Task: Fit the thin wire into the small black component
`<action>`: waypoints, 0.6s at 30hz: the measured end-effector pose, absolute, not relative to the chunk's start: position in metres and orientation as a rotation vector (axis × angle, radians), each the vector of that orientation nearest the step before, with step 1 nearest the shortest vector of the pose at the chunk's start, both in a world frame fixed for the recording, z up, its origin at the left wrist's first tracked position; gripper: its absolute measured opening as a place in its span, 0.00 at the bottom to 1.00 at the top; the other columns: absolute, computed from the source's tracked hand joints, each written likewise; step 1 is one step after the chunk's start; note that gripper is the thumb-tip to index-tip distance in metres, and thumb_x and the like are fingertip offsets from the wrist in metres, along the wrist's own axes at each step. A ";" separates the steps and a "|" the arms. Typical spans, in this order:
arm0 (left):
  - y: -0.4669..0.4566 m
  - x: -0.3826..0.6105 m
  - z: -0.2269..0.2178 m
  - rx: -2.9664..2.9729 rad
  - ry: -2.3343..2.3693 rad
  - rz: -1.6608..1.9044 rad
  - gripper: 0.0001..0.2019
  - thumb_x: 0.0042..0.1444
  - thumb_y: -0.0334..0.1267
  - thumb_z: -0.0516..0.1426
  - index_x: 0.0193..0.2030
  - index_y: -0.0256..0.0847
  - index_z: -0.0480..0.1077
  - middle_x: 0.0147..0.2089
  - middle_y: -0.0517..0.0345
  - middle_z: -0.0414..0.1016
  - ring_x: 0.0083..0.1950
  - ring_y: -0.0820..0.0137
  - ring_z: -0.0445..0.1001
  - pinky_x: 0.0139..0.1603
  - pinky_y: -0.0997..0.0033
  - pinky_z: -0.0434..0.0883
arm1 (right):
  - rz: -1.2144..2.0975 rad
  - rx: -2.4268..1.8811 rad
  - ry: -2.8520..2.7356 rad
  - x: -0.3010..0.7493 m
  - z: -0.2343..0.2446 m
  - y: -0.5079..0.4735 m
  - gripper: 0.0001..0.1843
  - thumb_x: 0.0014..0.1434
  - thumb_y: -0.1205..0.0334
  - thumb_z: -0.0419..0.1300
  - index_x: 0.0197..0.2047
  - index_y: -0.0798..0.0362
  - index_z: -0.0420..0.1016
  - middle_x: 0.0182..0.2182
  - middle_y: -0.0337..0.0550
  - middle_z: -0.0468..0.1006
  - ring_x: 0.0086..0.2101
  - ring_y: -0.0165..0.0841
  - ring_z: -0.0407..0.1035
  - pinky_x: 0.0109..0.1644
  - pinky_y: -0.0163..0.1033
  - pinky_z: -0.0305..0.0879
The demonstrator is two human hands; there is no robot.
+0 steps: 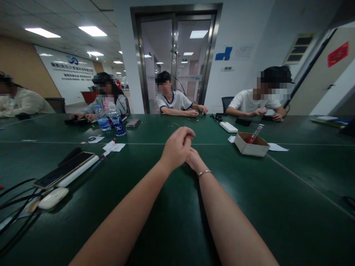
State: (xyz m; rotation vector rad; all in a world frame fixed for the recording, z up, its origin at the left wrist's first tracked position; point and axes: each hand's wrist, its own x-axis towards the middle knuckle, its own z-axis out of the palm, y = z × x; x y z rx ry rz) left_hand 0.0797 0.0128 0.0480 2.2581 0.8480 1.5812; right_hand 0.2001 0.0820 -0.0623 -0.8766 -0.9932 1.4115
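I'm looking across a wide, dark-green table (172, 221) that is faintly catching the light. Behind it, metal-framed glass double doors (156, 44) are standing in a pale wall (241, 79); at left, ceiling lights (93, 31) are glowing above a lettered panel (63, 79).

Plenty of lettering here, none I can read
Wall sign (59, 75): blue logo (72, 60) over rows of Chinese characters. Bottle label (119, 126): white print on blue. Red poster (338, 54): dark marks. All too blurry to spell out.

The wearer's two hands (176, 146), two bottles (117, 123), four co-workers (174, 100).
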 end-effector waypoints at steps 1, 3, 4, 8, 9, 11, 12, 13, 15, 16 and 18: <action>0.037 0.075 0.034 2.173 1.041 1.566 0.07 0.57 0.29 0.50 0.38 0.39 0.68 0.40 0.53 0.70 0.44 0.67 0.70 0.50 0.66 0.67 | 1.429 -0.865 -0.964 0.200 -0.062 0.081 0.06 0.52 0.66 0.66 0.34 0.55 0.73 0.25 0.39 0.76 0.23 0.28 0.72 0.27 0.30 0.70; 0.076 0.063 0.000 1.849 1.359 1.515 0.07 0.56 0.30 0.52 0.40 0.38 0.69 0.43 0.51 0.70 0.46 0.66 0.69 0.52 0.65 0.66 | 1.459 -0.867 -0.915 0.199 -0.059 0.079 0.04 0.54 0.69 0.64 0.35 0.56 0.73 0.25 0.40 0.76 0.22 0.28 0.72 0.27 0.30 0.70; 0.088 0.057 -0.017 1.679 1.425 1.489 0.08 0.58 0.32 0.51 0.42 0.38 0.68 0.44 0.50 0.71 0.46 0.66 0.70 0.52 0.65 0.66 | 1.466 -0.878 -0.900 0.199 -0.057 0.078 0.03 0.55 0.71 0.62 0.35 0.57 0.73 0.25 0.41 0.76 0.22 0.28 0.72 0.26 0.30 0.70; 0.099 0.042 -0.067 1.426 1.402 1.341 0.11 0.60 0.35 0.49 0.46 0.40 0.68 0.45 0.52 0.71 0.43 0.68 0.71 0.43 0.69 0.69 | 1.453 -0.918 -0.902 0.198 -0.054 0.076 0.04 0.58 0.74 0.58 0.36 0.57 0.73 0.25 0.41 0.75 0.22 0.28 0.72 0.26 0.29 0.70; 0.097 0.041 -0.073 1.447 1.354 1.325 0.11 0.60 0.37 0.49 0.47 0.40 0.68 0.46 0.51 0.71 0.43 0.68 0.72 0.41 0.70 0.69 | 1.451 -0.920 -0.908 0.198 -0.054 0.075 0.05 0.59 0.74 0.58 0.36 0.57 0.73 0.24 0.41 0.75 0.22 0.28 0.72 0.26 0.29 0.70; 0.091 0.042 -0.075 1.501 1.269 1.325 0.12 0.58 0.38 0.52 0.48 0.41 0.68 0.48 0.51 0.71 0.44 0.68 0.72 0.40 0.70 0.70 | 1.450 -0.921 -0.922 0.198 -0.055 0.076 0.04 0.58 0.74 0.59 0.36 0.57 0.73 0.24 0.41 0.75 0.22 0.28 0.73 0.27 0.29 0.71; 0.089 0.043 -0.074 1.532 1.235 1.326 0.13 0.56 0.38 0.55 0.48 0.41 0.68 0.48 0.51 0.71 0.44 0.67 0.72 0.42 0.70 0.70 | 1.449 -0.918 -0.929 0.198 -0.055 0.076 0.04 0.58 0.73 0.60 0.36 0.57 0.73 0.24 0.41 0.75 0.22 0.29 0.73 0.27 0.29 0.71; 0.087 0.043 -0.073 1.565 1.206 1.323 0.14 0.54 0.37 0.57 0.48 0.40 0.69 0.47 0.51 0.71 0.45 0.67 0.72 0.43 0.70 0.70 | 1.449 -0.913 -0.937 0.199 -0.056 0.076 0.04 0.57 0.73 0.61 0.36 0.57 0.73 0.25 0.41 0.76 0.23 0.29 0.73 0.27 0.30 0.71; 0.086 0.044 -0.071 1.622 1.153 1.329 0.16 0.52 0.34 0.58 0.49 0.40 0.69 0.46 0.52 0.72 0.44 0.68 0.72 0.46 0.69 0.69 | 1.449 -0.899 -0.954 0.199 -0.058 0.077 0.04 0.57 0.73 0.61 0.36 0.56 0.74 0.25 0.41 0.76 0.23 0.29 0.73 0.27 0.30 0.71; 0.086 0.044 -0.070 1.642 1.135 1.333 0.16 0.51 0.32 0.58 0.49 0.40 0.69 0.46 0.52 0.72 0.43 0.68 0.72 0.46 0.68 0.69 | 1.448 -0.891 -0.961 0.199 -0.058 0.077 0.05 0.57 0.73 0.61 0.36 0.57 0.74 0.26 0.41 0.76 0.23 0.29 0.73 0.27 0.30 0.71; 0.087 0.043 -0.071 1.662 1.123 1.336 0.15 0.51 0.31 0.57 0.47 0.40 0.69 0.46 0.53 0.73 0.40 0.70 0.72 0.44 0.69 0.70 | 1.449 -0.882 -0.970 0.200 -0.059 0.078 0.05 0.56 0.74 0.62 0.36 0.57 0.74 0.26 0.41 0.75 0.24 0.29 0.73 0.28 0.30 0.71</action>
